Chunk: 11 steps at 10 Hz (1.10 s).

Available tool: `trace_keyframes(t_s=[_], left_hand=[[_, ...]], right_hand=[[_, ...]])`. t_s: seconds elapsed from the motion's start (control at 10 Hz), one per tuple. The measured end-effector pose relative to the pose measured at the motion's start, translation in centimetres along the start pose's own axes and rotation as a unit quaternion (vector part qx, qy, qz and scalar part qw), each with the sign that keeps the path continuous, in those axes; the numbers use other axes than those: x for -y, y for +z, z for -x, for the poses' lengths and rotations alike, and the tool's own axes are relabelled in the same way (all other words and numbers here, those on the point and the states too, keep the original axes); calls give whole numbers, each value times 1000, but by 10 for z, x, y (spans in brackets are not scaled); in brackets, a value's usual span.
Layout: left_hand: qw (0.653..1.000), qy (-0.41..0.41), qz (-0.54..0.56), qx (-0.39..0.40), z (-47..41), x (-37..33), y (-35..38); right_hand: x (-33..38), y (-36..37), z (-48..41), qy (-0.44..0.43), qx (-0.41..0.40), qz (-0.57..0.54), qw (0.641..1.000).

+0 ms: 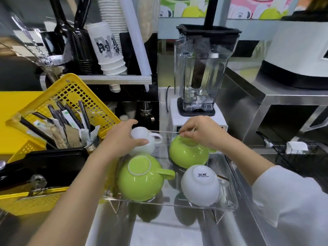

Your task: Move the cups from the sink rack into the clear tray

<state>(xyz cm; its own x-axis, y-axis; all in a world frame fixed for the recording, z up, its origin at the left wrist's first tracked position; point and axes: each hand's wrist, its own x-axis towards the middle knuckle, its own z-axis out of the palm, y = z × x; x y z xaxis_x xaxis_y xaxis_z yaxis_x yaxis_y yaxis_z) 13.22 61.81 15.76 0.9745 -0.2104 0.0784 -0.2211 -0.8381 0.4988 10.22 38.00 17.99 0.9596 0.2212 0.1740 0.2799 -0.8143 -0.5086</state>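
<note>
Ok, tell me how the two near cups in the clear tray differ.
The green cup is wider than the white cup. The green cup's base is blank; the white cup's base carries a printed mark. The green cup sits at the tray's near left, the white cup at its near right. The green cup's handle is in clear sight; the white cup's is hard to see. Both stand upside down, handles to the right, and neither hand touches them.

We note a steel counter (248,96), a blender (202,71) at the back, stacked paper cups (110,50) and a yellow basket (71,96) left.
</note>
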Motion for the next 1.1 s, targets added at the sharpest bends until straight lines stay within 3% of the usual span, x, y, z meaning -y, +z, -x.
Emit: trace_keyframes(t_s=[0.4, 0.8, 1.0, 1.1], left_hand=[[1000, -24, 16, 2, 3, 15, 7], [993, 14, 95, 69, 7, 23, 10], [993, 56, 93, 56, 2, -1, -7], [993, 57, 101, 6, -6, -9, -16]], right_hand=[[18, 44, -52, -13, 115, 47, 992], [17, 56, -38, -14, 129, 21, 991], [23, 11, -29, -7, 73, 56, 996], [31, -21, -19, -10, -2, -24, 1000]])
